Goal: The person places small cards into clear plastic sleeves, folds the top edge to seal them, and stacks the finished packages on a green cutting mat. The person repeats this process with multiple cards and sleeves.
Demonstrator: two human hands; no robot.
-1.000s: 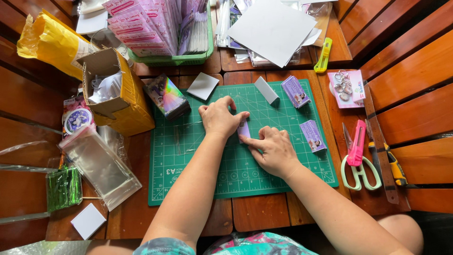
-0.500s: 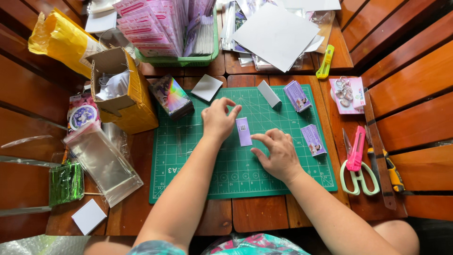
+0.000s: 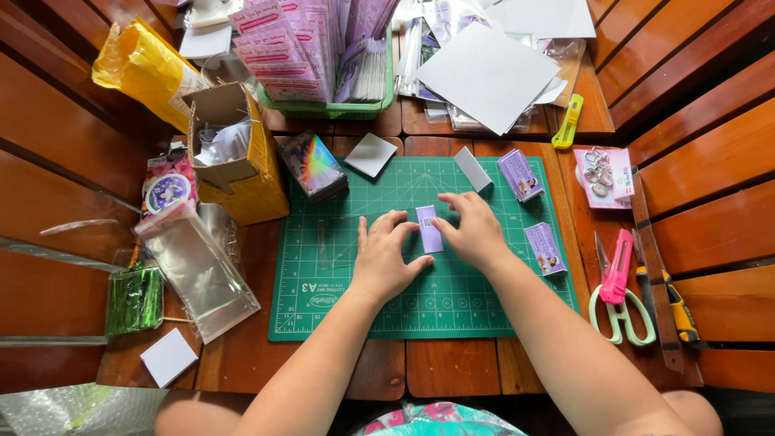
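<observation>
— What's on the left of the tabletop (image 3: 452, 367)?
— A clear bag (image 3: 198, 270), then a yellow box (image 3: 242, 165) beside the green mat (image 3: 420, 307).
— And the hands?
— The left hand (image 3: 386, 257) lies flat on the mat, fingers spread, fingertips touching a small purple card (image 3: 429, 228). The right hand (image 3: 475, 230) presses the card's other edge. Neither grips it.
— Further right?
— Two more purple packs (image 3: 533, 206), then pink-handled scissors (image 3: 620, 291).

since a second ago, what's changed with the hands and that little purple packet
The left hand slid down-left off the purple packet, then came back so its fingertips touch the packet's left edge. The right hand moved up to the packet's right edge. The packet now lies uncovered on the green mat. The other packets, scissors and boxes stayed put.
</observation>
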